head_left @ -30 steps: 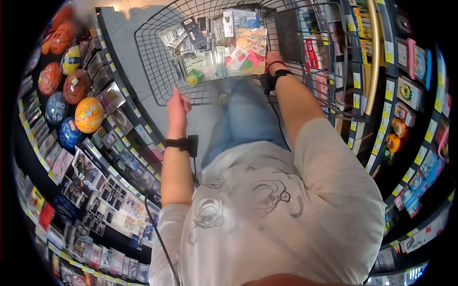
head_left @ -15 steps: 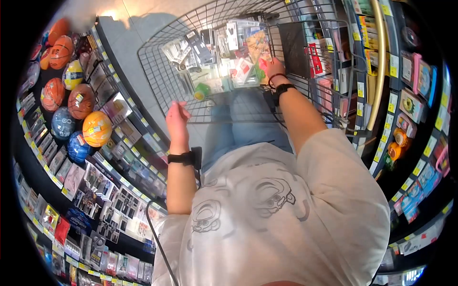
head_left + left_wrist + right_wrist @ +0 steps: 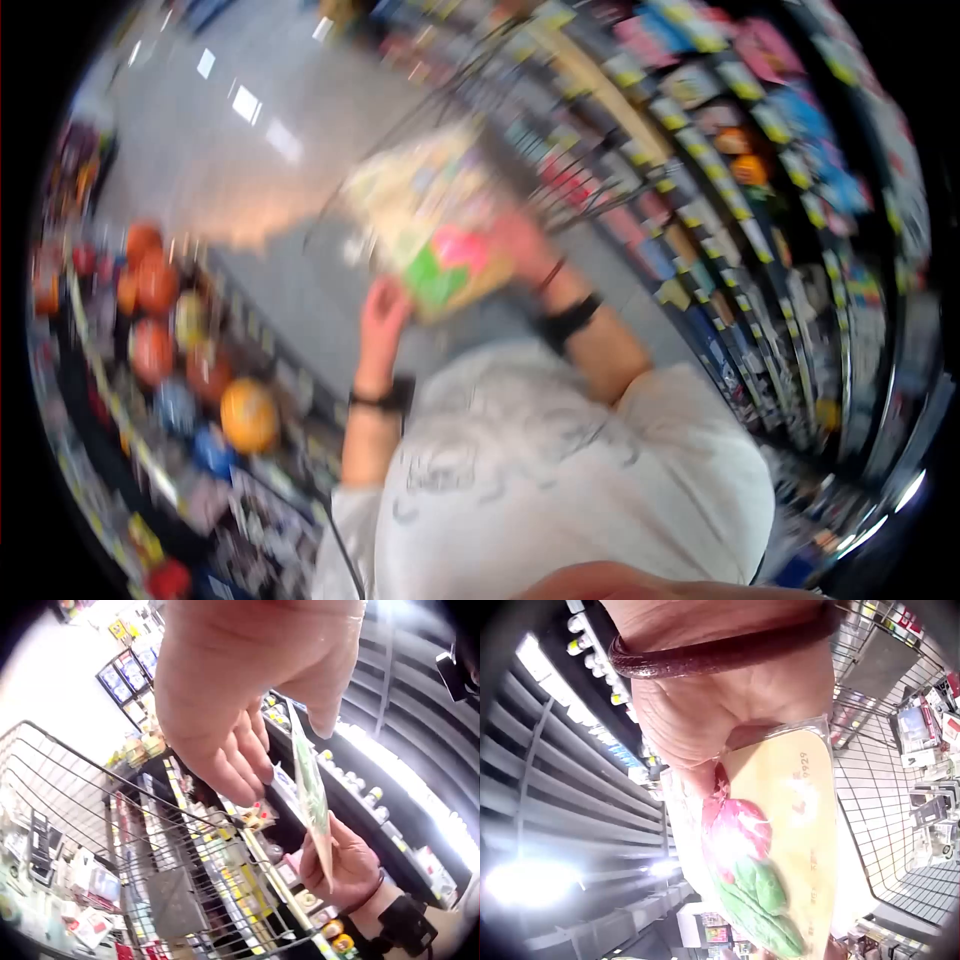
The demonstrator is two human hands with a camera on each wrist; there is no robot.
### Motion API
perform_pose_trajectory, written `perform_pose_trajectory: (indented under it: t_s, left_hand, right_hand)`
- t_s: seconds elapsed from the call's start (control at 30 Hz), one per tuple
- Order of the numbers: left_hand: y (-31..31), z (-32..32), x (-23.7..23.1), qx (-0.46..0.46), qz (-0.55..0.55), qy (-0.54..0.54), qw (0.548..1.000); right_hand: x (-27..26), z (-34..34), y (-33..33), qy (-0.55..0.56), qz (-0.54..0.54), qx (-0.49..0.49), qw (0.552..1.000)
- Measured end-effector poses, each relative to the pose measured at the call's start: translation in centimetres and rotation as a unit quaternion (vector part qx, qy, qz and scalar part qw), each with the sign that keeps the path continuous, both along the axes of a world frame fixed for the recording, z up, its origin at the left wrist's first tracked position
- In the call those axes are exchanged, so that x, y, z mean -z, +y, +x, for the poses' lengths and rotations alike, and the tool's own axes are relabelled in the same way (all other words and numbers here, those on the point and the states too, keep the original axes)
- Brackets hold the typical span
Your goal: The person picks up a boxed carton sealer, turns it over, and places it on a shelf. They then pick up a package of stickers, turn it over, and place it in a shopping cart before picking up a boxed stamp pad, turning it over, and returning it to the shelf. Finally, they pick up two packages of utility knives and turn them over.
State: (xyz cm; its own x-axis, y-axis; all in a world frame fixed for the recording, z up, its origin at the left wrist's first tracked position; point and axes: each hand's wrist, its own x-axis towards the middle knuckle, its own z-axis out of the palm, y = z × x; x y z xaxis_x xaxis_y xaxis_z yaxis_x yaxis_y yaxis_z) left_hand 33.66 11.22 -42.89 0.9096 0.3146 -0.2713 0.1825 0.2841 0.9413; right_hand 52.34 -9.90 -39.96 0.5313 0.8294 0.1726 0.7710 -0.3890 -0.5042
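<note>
A flat, plastic-wrapped pack (image 3: 799,802) has a tan card with pink and green shapes on it. My right hand (image 3: 522,245) grips it by the right side, with the thumb over its face in the right wrist view. In the left wrist view the pack (image 3: 311,787) stands edge-on, its top between the thumb and fingers of my left hand (image 3: 255,682). Those fingers are loosely extended, with a gap between thumb and fingers. In the blurred head view my left hand (image 3: 383,315) is right at the pack's lower left corner.
A wire shopping cart (image 3: 161,900) holds several packaged goods (image 3: 90,922) in the left wrist view. Shelves of goods with price tags (image 3: 745,170) line the right. Balls, including a yellow one (image 3: 250,415), sit on the left shelves. Grey floor (image 3: 290,90) shows ahead.
My right hand has lifted the pack out of the cart toward my body. My left hand has come to its corner. The head view has swung, putting the cart farther right and away.
</note>
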Motion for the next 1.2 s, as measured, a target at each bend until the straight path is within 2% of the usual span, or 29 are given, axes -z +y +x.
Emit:
perform_pose_trajectory:
  t_s: [0.03, 0.07, 0.1, 0.17, 0.23, 0.33, 0.37, 0.43, 0.5, 0.57, 0.63, 0.7, 0.77, 0.83, 0.9, 0.93, 0.97, 1.03, 1.1, 1.2]
  left_hand:
    - [-1.0, -0.1, -1.8, -0.003, -0.033, -0.017, 0.999]
    - [-1.0, -0.2, -2.4, 0.052, -0.038, -0.023, 0.998]
    - [-2.0, 0.2, -4.0, 0.040, -0.031, -0.006, 0.999]
    - [-3.7, 0.8, -4.5, 0.087, 0.055, -0.069, 0.992]
    - [-7.2, 1.5, -7.0, 0.136, 0.033, -0.072, 0.988]
    - [-11.6, 2.1, -8.9, 0.208, 0.058, -0.059, 0.975]
    - [-12.8, 3.7, -8.7, 0.237, 0.074, -0.092, 0.964]
    - [-17.3, 3.8, -10.4, 0.252, -0.019, -0.086, 0.964]
    - [-20.5, 3.9, -12.2, 0.331, -0.003, -0.063, 0.942]
    - [-23.2, 4.7, -10.2, 0.376, 0.051, -0.072, 0.922]
    - [-26.0, 4.5, -9.3, 0.355, 0.074, -0.072, 0.929]
    - [-28.5, 3.7, -9.0, 0.300, 0.105, -0.090, 0.944]
    - [-29.4, 3.2, -7.9, 0.304, 0.146, -0.055, 0.940]
    - [-29.8, 2.3, -7.2, 0.250, 0.150, -0.042, 0.956]
    - [-29.0, 0.8, -8.3, 0.214, 0.145, -0.016, 0.966]
    - [-28.0, -0.3, -8.0, 0.193, 0.141, 0.000, 0.971]
    - [-27.2, -1.3, -7.5, 0.151, 0.178, -0.022, 0.972]
    - [-25.4, -3.6, -6.7, 0.074, 0.214, -0.031, 0.973]
    - [-25.3, -5.8, -6.4, 0.006, 0.294, -0.037, 0.955]
    - [-23.2, -10.2, -5.5, -0.103, 0.241, 0.021, 0.965]
  right_hand:
    - [4.0, -1.4, -0.6, 0.009, 0.196, 0.009, 0.981]
    - [2.8, -2.6, -1.6, 0.137, 0.137, 0.002, 0.981]
    - [-2.4, -5.1, -1.2, 0.439, 0.259, 0.081, 0.856]
    - [-2.1, -8.1, -3.0, 0.394, 0.267, 0.126, 0.870]
    - [-1.1, -9.6, -5.9, 0.383, 0.229, 0.164, 0.880]
    - [-3.8, -11.9, -12.4, 0.327, 0.210, 0.249, 0.887]
    - [-3.8, -11.2, -14.0, 0.334, 0.241, 0.267, 0.871]
    - [-4.5, -12.6, -17.4, 0.357, 0.308, 0.287, 0.834]
    - [-7.1, -14.2, -20.5, 0.473, 0.418, 0.290, 0.719]
    - [-7.3, -14.4, -23.3, 0.424, 0.511, 0.254, 0.703]
    - [-7.8, -14.4, -26.0, 0.403, 0.463, 0.298, 0.732]
    - [-8.1, -14.4, -27.2, 0.376, 0.463, 0.296, 0.746]
    - [-6.2, -14.1, -29.0, 0.432, 0.415, 0.299, 0.743]
    - [-5.6, -13.4, -29.2, 0.440, 0.319, 0.286, 0.789]
    - [-6.8, -13.2, -27.1, 0.483, 0.341, 0.253, 0.766]
    - [-4.3, -12.6, -26.5, 0.451, 0.326, 0.232, 0.798]
    - [-4.0, -12.4, -24.9, 0.473, 0.327, 0.223, 0.787]
    - [-1.6, -11.7, -21.7, 0.484, 0.289, 0.169, 0.808]
    - [-0.9, -11.9, -19.8, 0.506, 0.261, 0.111, 0.814]
    - [-0.8, -13.3, -15.0, 0.533, 0.213, 0.015, 0.818]
